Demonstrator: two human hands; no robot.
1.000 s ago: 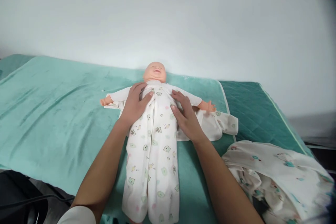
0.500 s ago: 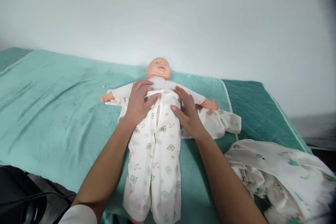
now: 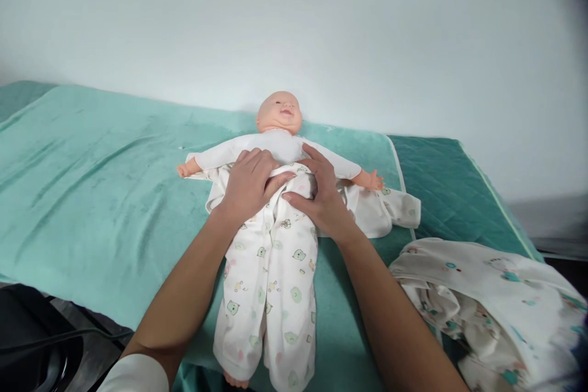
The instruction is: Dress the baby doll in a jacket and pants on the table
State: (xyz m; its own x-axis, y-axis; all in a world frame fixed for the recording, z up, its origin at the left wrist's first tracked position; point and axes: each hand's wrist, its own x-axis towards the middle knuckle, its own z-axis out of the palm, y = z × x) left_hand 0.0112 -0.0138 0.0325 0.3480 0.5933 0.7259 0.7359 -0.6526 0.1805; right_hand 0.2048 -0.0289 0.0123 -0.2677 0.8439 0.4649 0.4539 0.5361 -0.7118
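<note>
Left fingers point(image 3: 255, 163) curled on trousers point(image 3: 290, 269), grip unclear | right fingers point(image 3: 323, 166) spread apart | forearms point(image 3: 177, 291) converging

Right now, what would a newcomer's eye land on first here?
Probably the bald baby doll, face up mid-picture on a teal cover, arms spread wide. Next, the left hand and right hand, both at the top of its printed white trousers. Then the bunched printed cloth at the picture's lower right.
</note>
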